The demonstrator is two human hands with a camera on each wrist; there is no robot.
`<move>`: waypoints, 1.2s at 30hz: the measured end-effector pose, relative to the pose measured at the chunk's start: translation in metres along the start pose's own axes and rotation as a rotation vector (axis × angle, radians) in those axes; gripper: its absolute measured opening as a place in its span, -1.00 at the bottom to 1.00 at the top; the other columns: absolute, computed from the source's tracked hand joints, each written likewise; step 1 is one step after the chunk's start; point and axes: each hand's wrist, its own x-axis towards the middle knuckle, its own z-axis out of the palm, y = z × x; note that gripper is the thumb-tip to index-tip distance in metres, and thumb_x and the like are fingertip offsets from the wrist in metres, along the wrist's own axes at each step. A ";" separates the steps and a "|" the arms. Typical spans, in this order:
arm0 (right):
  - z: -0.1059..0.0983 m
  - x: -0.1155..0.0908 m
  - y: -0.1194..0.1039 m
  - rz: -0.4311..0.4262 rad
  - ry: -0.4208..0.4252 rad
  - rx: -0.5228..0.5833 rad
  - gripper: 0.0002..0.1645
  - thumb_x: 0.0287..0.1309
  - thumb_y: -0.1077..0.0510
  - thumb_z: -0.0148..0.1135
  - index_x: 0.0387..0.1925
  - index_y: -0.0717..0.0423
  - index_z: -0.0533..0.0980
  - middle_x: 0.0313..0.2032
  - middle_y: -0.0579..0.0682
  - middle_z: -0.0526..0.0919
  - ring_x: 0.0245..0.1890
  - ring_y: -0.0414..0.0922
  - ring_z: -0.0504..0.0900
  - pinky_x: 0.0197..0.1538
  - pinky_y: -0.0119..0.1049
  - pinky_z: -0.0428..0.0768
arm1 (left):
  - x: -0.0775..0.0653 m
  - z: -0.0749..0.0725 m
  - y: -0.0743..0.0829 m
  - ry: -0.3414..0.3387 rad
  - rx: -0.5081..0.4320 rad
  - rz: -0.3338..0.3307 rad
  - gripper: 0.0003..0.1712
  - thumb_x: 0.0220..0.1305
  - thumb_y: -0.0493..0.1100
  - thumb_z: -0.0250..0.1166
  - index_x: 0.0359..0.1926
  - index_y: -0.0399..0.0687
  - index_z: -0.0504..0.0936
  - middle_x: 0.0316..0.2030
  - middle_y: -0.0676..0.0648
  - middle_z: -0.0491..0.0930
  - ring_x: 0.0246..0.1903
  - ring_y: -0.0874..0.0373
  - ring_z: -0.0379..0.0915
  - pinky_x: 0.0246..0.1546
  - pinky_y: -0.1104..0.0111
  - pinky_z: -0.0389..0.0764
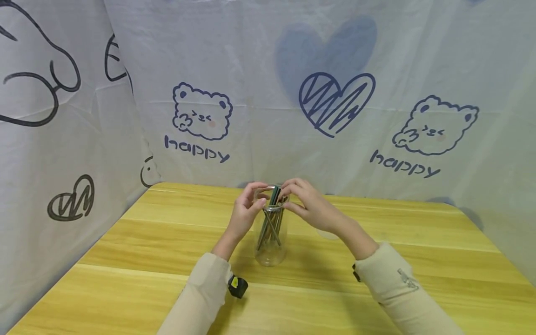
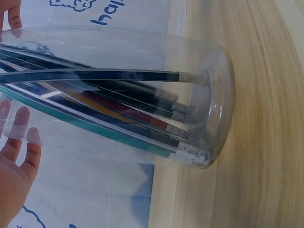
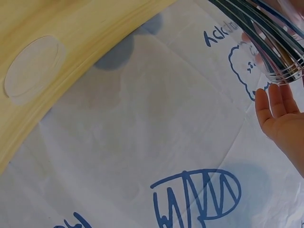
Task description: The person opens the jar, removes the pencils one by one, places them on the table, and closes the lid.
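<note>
Both hands are at the mouth of a clear jar [image 1: 270,253] of pencils [image 2: 128,75]: the left hand [image 1: 242,214], at nine o'clock, curls fingers and thumb round the rim, while the right hand [image 1: 310,204], at three, arches over it. Whether the right one pinches a pencil or just glass cannot be told. The jar looks upright on the table [image 1: 167,232], below centre towards six o'clock in the head view. A light, steady left grip should prevent tipping; the right fingers would do best moving gently among the pencils. Their tops are cut off in the left wrist view. A faint round disc [image 3: 35,70], possibly a lid, lies at three o'clock from the jar.
</note>
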 end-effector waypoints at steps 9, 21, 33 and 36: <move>-0.004 0.003 -0.003 0.027 0.037 0.056 -0.84 0.13 0.35 0.09 -0.21 0.29 0.46 -0.19 0.09 0.53 -0.12 0.00 0.42 -0.06 -0.09 0.41 | 0.001 0.001 -0.001 0.006 0.012 0.006 -0.41 0.19 0.02 0.09 0.01 -0.43 0.28 -0.03 -0.42 0.36 -0.14 -0.13 0.37 -0.18 -0.11 0.37; -0.010 0.007 -0.010 0.053 0.171 0.134 -0.80 0.13 0.41 0.06 -0.17 0.31 0.36 -0.33 0.11 0.61 -0.38 -0.05 0.58 -0.39 -0.31 0.50 | 0.000 0.001 0.001 0.007 0.007 0.014 -0.50 0.18 -0.12 0.04 0.03 -0.43 0.26 -0.01 -0.42 0.36 -0.13 -0.08 0.38 -0.14 0.20 0.45; -0.011 0.010 -0.010 -0.114 0.452 0.068 -0.86 -0.01 0.54 0.10 -0.43 0.32 0.44 -0.42 0.12 0.60 -0.41 -0.06 0.58 -0.39 -0.30 0.53 | 0.000 0.001 -0.002 0.015 0.016 0.002 -0.41 0.18 0.00 0.07 0.02 -0.44 0.26 -0.02 -0.44 0.36 -0.15 -0.17 0.37 -0.13 0.30 0.45; -0.010 0.011 -0.009 -0.143 0.521 0.061 -0.86 -0.03 0.55 0.11 -0.42 0.34 0.45 -0.42 0.14 0.60 -0.41 -0.04 0.57 -0.39 -0.34 0.52 | 0.000 0.001 -0.001 0.013 0.012 0.003 -0.41 0.18 -0.01 0.07 0.02 -0.44 0.26 -0.02 -0.44 0.36 -0.15 -0.18 0.37 -0.14 0.31 0.46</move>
